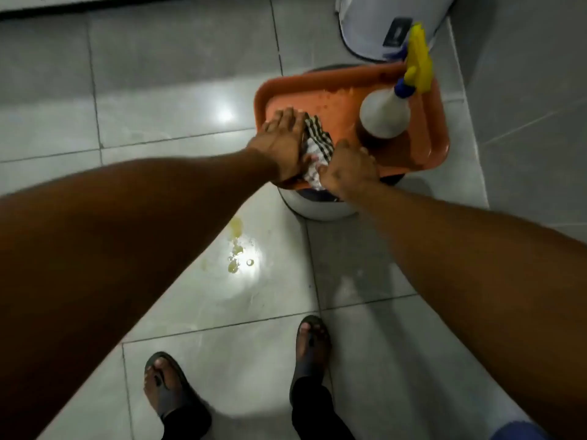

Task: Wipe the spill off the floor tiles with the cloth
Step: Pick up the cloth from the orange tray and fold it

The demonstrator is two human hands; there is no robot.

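A checked black-and-white cloth lies on the near left part of an orange tray. My left hand presses flat on the cloth's left side, fingers stretched out. My right hand is closed on the cloth's near end at the tray's front edge. A yellowish spill with small drops glistens on the grey floor tiles, nearer to me than the tray and between my two forearms.
A white spray bottle with a yellow trigger stands on the tray's right side. The tray rests on a white bucket. A white bin stands behind it. My sandalled feet are on the tiles near the spill.
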